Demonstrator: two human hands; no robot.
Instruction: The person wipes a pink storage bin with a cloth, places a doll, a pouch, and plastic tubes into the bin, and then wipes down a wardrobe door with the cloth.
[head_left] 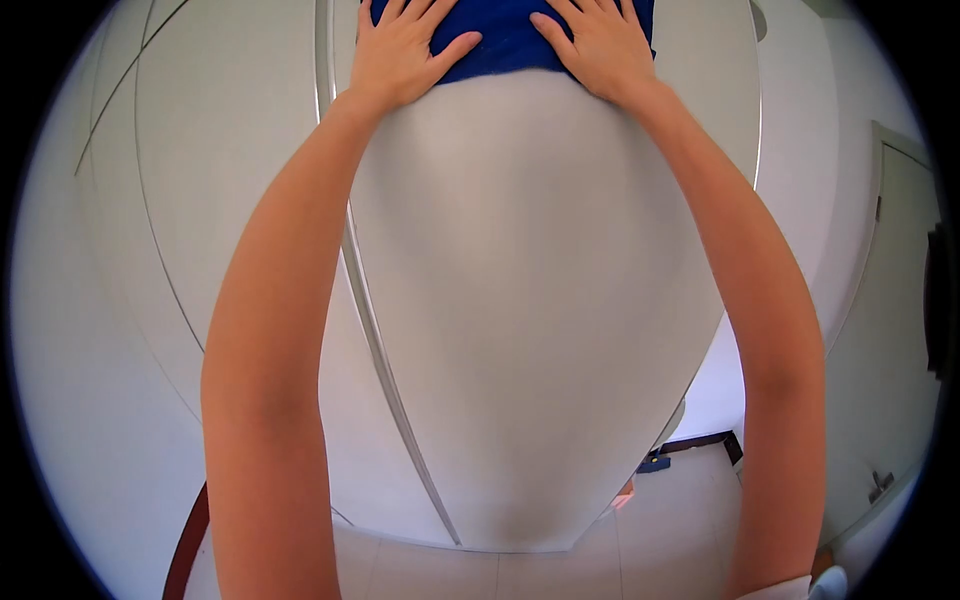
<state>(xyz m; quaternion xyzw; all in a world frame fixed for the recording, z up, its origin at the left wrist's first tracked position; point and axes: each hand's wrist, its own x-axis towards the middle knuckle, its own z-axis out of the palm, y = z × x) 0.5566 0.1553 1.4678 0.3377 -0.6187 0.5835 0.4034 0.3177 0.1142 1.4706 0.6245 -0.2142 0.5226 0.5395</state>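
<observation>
Both my arms reach up along a tall, pale panel [530, 300] that looks like a cabinet or wardrobe door. My left hand [398, 52] lies flat with its fingers spread on the left part of a dark blue cloth [500, 35]. On the cloth's right part rests my right hand [605, 50], palm down, fingers apart and thumb pointing inward. The cloth is spread against the panel's surface, and its lower edge runs between my wrists. The top of the cloth and some fingertips are cut off by the upper edge of the view.
A metal trim strip [375, 340] runs down the panel's left side, beside more pale panels [240, 100]. At the right stands a door [890, 330] with a lever handle [880, 487]. Light floor tiles [560, 580] lie below, with a small dark blue object [654, 464] on them.
</observation>
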